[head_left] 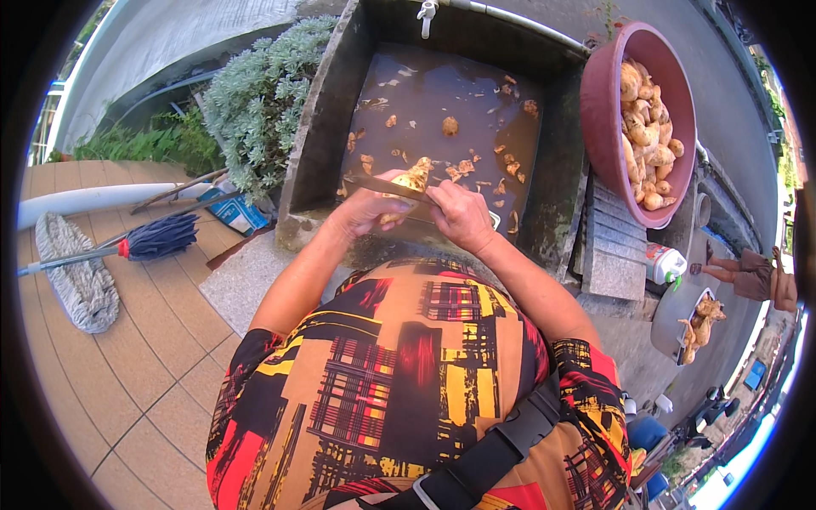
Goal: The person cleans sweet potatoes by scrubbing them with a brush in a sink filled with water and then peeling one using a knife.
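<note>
Over the near side of a concrete sink [313, 137], my left hand [368, 205] grips a knobbly pale root tuber [417, 174] with brown patches. My right hand [460, 215] is closed around the handle of a knife. Its long dark blade [386, 186] lies across the tuber, pointing left. Murky brown water [421, 102] stands in the sink. Brown peelings and trimmings [465, 167] float in it, along with a round brown piece [450, 125]. The knife's handle is mostly hidden by my right fingers.
A reddish plastic tub [602, 127] of pale tubers [650, 134] stands right of the sink. A white tap [427, 16] is at the far wall. Lower right are a metal pot [666, 328] with tubers and a person's legs [727, 271]. Mops [159, 237] and a bush [264, 102] are left.
</note>
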A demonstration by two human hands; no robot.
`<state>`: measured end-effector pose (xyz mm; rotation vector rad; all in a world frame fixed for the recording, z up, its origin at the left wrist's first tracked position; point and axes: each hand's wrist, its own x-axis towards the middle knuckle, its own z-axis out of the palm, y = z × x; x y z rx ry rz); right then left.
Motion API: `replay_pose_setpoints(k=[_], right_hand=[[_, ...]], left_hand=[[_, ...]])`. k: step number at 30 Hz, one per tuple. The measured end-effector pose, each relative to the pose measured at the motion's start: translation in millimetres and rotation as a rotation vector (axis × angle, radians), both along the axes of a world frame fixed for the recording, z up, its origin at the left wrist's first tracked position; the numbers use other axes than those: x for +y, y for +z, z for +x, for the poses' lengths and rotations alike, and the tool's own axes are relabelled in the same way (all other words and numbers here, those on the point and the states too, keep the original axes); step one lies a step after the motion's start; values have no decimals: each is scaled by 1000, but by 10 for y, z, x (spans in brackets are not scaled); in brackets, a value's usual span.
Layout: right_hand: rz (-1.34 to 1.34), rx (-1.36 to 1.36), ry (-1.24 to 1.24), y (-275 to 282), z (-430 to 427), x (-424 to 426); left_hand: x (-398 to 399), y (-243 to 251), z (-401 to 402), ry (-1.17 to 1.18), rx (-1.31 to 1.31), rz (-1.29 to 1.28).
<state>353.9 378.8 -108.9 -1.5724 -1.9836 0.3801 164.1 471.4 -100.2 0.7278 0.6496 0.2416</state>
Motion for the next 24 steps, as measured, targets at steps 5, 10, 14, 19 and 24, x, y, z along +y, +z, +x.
replay_pose_setpoints(k=[5, 10, 14, 19, 24], right_hand=[[49, -15, 18, -18, 27, 18], [47, -39, -136, -237, -108, 72], [-66, 179, -262, -315, -213, 136], [-156, 418, -159, -364, -160, 150], [-112, 297, -35, -138, -30, 158]], left_hand=[[-10, 53, 7, -50, -93, -96], [-18, -145, 7, -15, -72, -85], [-83, -114, 94, 141, -50, -86], [-26, -160, 15, 140, -76, -80], [55, -232, -73, -5, -136, -144]])
